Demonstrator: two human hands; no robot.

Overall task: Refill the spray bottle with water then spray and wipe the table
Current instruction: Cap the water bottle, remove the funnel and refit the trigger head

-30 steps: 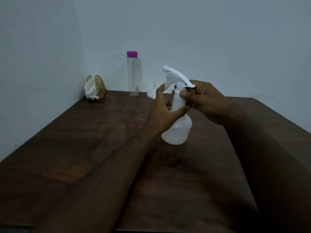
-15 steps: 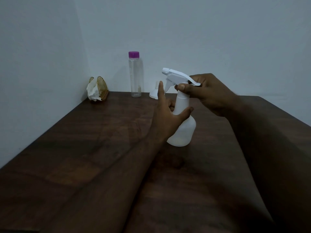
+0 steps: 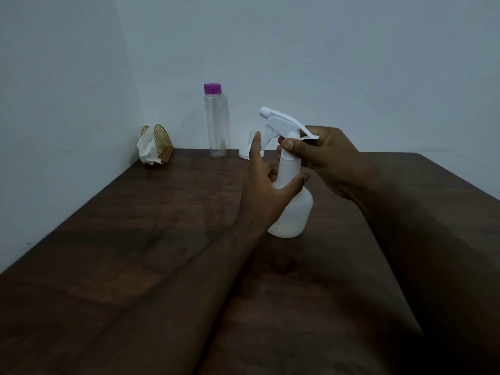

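On bottle (image 3: 295, 209) neck: R hand (image 3: 326, 158); L hand (image 3: 263, 197) splayed

The white, translucent spray bottle (image 3: 293, 209) stands upright mid-table, trigger head on, nozzle pointing far-left. A clear, purple-capped water bottle (image 3: 216, 123) stands upright at the far edge of the dark wooden table (image 3: 135, 239).

Spray bottle (image 3: 293, 209) on table (image 3: 162, 239), mid-scene; left hand (image 3: 266, 193) at its left side, right hand (image 3: 324, 158) at its neck from the right. Far edge by the wall, left to right: napkin holder (image 3: 157, 144) in the far-left corner, bottle (image 3: 216, 125), funnel (image 3: 250, 152) just right of the bottle.
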